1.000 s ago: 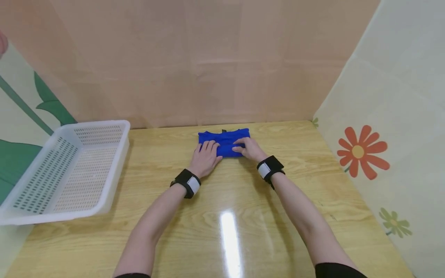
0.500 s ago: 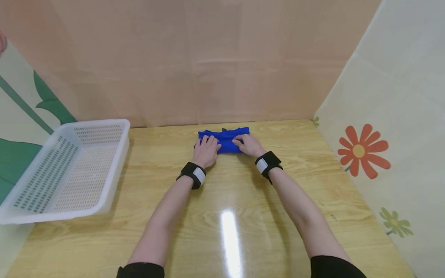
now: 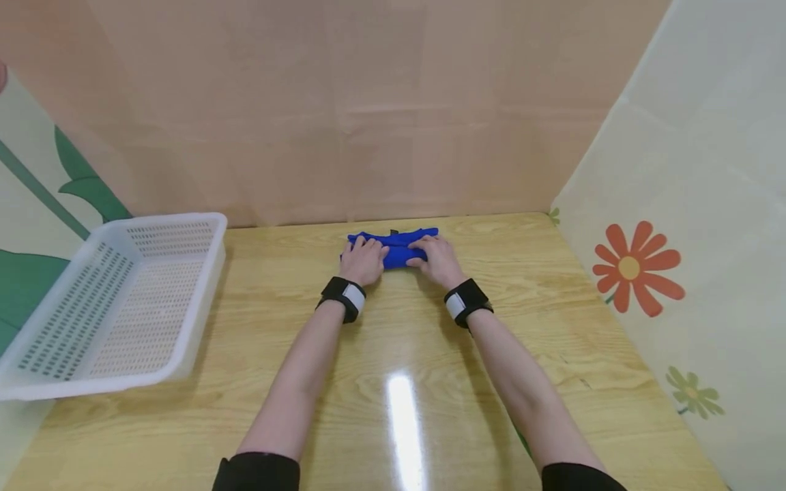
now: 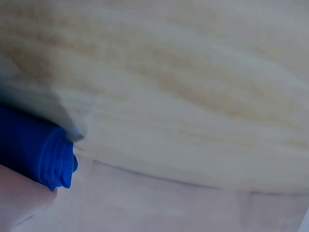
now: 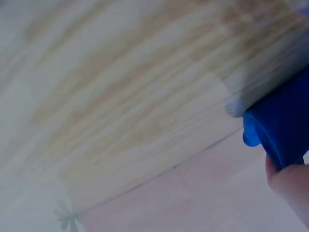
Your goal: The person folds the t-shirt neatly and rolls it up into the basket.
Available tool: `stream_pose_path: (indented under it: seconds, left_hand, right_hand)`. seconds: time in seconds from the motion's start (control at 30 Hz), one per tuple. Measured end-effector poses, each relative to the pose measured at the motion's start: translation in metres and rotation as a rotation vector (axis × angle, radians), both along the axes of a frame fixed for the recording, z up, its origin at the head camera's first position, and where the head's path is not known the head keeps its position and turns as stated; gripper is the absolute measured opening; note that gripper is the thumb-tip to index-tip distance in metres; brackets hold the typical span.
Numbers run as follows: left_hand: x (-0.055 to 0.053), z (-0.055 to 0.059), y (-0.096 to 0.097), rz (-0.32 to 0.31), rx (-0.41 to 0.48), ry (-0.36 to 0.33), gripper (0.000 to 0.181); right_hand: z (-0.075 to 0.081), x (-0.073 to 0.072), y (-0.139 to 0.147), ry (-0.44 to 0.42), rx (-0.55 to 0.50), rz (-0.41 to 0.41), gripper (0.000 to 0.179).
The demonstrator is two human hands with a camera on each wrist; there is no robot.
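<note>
A blue garment [image 3: 398, 256] of soft cloth, partly rolled up, lies near the back edge of the wooden table, a small black tag at its far side. My left hand [image 3: 365, 262] grips the left end of the roll, fingers curled over it and thumb at the near side. At the right end, my right hand [image 3: 439, 262] holds the cloth between thumb and fingers. The left wrist view shows layered folds at the end of the blue roll [image 4: 41, 150] beside a bit of my hand. In the right wrist view, fingers pinch the garment [image 5: 282, 121].
A white perforated plastic basket [image 3: 211, 293] stands at the table's left side. Behind the wooden table [image 3: 276, 273] rises a pinkish-tan backdrop [image 3: 368, 123]. A pale sheet printed with flowers [image 3: 675, 170] borders the right. Black straps with a white patch circle both wrists.
The near edge of the garment has been rolled away from me, so the cloth lies narrower. Both hands have shifted slightly, and the left fingers are now more curled over the roll.
</note>
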State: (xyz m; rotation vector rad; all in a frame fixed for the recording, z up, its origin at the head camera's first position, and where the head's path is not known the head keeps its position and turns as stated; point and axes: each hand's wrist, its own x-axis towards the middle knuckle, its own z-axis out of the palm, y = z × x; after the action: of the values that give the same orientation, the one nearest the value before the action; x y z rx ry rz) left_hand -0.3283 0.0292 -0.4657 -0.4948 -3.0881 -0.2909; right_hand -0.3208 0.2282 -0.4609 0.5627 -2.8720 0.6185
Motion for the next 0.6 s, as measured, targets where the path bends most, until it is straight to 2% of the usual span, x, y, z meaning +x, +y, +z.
stream_pose_path:
  seconds: [0.1, 0.27, 0.37, 0.47, 0.6]
  left_hand:
    - [0.001, -0.004, -0.004, -0.028, 0.002, 0.048, 0.049]
    - [0.006, -0.019, -0.019, -0.116, -0.002, 0.229, 0.05]
    - [0.007, -0.023, -0.026, -0.13, 0.008, 0.289, 0.054]
    - [0.006, -0.02, -0.028, -0.114, 0.053, 0.274, 0.051]
    - [0.001, -0.014, -0.025, -0.073, 0.103, 0.191, 0.045]
  right_hand:
    - [-0.003, -0.004, 0.0, -0.021, -0.069, 0.01, 0.037]
    - [-0.004, -0.014, 0.0, -0.12, -0.143, 0.015, 0.038]
    - [-0.003, -0.02, 0.001, -0.163, -0.159, 0.008, 0.038]
    - [-0.002, -0.026, 0.001, -0.174, -0.141, -0.001, 0.038]
    - [-0.002, -0.032, 0.0, -0.191, -0.065, -0.061, 0.041]
